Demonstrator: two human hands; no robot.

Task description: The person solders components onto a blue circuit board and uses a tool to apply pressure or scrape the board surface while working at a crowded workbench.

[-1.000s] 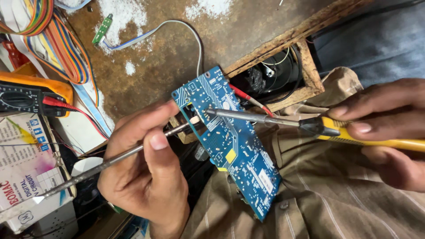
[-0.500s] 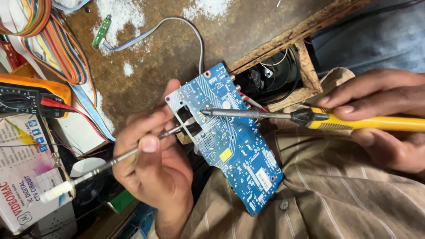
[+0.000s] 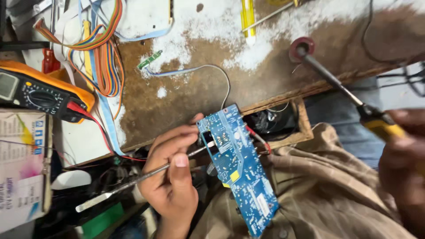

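A blue circuit board rests tilted on my lap, its upper end at the bench edge. My left hand steadies that upper end and grips long metal tweezers, whose tips touch the board near a dark slot. My right hand, blurred at the right edge, holds a yellow-handled soldering iron. Its metal shaft points up and left, with the tip in a small round reddish tin on the bench.
A worn brown bench carries white powder patches, a rainbow ribbon cable, an orange multimeter with red leads, a small green board and yellow-handled tools. A small wooden box sits at the bench edge. A printed carton lies left.
My right hand has lifted the soldering iron off the board and swung it up and right to the round tin. The left hand still holds the tweezers against the board.
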